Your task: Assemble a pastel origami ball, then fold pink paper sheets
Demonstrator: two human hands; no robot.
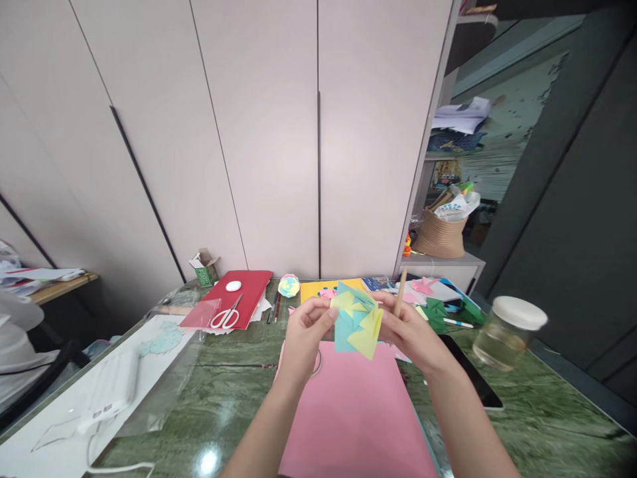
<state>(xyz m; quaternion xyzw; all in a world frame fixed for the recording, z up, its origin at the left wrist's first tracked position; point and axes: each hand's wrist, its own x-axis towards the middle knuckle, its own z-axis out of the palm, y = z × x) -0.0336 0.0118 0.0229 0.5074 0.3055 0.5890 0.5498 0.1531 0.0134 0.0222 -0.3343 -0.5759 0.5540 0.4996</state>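
Observation:
A folded paper piece (355,318) in light blue and yellow, like origami, is held up between my two hands. My left hand (311,326) pinches its left edge between thumb and fingers. On the other side, my right hand (404,325) grips the right edge, and a thin wooden stick (401,292) also sticks up from among its fingers. Below the paper lies a pink sheet or folder (351,411) on the green marble-patterned table. The far fingers of both hands are partly hidden behind the paper.
Left of centre, white-handled scissors (226,317) lie on a red folder (249,292). A lidded jar of liquid (505,338) and a dark tablet (472,375) are at the right. A white power bank (112,392) with a cable is at the left. Cabinet doors (269,133) stand behind.

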